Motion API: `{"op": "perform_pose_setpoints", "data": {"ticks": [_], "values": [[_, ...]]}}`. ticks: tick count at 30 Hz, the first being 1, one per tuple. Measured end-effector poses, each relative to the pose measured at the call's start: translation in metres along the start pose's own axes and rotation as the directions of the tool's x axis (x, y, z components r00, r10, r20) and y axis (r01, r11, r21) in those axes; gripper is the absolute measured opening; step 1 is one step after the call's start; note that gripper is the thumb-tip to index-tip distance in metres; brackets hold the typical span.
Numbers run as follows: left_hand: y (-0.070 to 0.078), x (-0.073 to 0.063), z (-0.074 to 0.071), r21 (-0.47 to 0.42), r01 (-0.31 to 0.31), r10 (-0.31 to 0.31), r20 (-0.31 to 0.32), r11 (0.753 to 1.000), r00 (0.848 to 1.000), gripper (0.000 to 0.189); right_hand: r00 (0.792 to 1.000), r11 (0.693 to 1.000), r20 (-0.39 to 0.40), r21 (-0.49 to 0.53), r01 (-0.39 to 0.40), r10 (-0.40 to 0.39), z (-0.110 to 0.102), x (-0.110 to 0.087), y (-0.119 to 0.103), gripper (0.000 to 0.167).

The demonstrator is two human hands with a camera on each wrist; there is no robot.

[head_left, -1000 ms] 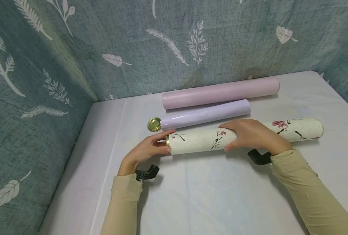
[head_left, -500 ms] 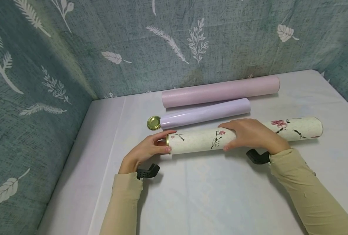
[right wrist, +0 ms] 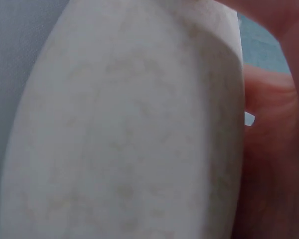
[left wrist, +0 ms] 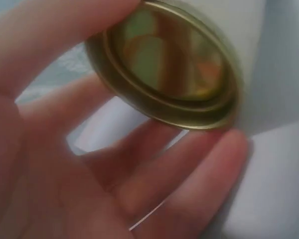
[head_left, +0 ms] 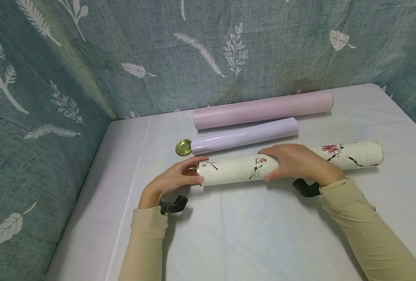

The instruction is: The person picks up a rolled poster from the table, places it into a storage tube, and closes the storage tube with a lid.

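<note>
A long cream wallpaper-like roll [head_left: 234, 171] printed with red blossoms and dark branches lies across the table in the head view. My right hand [head_left: 297, 162] grips it from above near its middle, thumb on the near side. At its left end, my left hand [head_left: 174, 179] holds the round gold metal lid [left wrist: 174, 55] by the rim, thumb and fingers spread around it. Those fingertips also touch the roll's edge. In the left wrist view the lid sits against the roll's end. The right wrist view shows the cream surface [right wrist: 124, 124] up close beside my palm.
Behind the cream roll lie a shiny lilac roll [head_left: 244, 136] and a longer pink roll [head_left: 264, 110]. Another gold lid [head_left: 184, 147] rests flat at the lilac roll's left end. Patterned green cloth [head_left: 201, 86] hangs behind the white-covered table [head_left: 257, 234].
The cream roll and both hands have shifted very slightly to the left. Both hands keep their hold; the other rolls and the loose lid stay in place.
</note>
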State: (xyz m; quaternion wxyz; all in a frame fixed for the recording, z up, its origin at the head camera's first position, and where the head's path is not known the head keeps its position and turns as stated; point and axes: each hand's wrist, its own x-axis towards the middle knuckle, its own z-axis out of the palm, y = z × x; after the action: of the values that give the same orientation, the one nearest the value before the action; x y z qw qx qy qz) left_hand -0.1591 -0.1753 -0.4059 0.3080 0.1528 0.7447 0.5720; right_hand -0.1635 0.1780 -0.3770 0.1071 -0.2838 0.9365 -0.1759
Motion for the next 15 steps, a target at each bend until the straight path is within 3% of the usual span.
{"op": "perform_pose_setpoints", "data": {"ticks": [7,15], "values": [[0.002,-0.003,-0.002,0.045,0.023,-0.023,0.006,0.999,1.000,0.061,1.000,1.000,0.007,-0.019,0.008,-0.007,0.001,0.000,-0.006,0.076],[0.004,-0.006,-0.001,0.089,0.033,-0.034,0.001,0.995,0.999,0.057,0.997,1.000,0.083,-0.005,-0.006,0.006,-0.002,-0.002,-0.012,0.079]]}}
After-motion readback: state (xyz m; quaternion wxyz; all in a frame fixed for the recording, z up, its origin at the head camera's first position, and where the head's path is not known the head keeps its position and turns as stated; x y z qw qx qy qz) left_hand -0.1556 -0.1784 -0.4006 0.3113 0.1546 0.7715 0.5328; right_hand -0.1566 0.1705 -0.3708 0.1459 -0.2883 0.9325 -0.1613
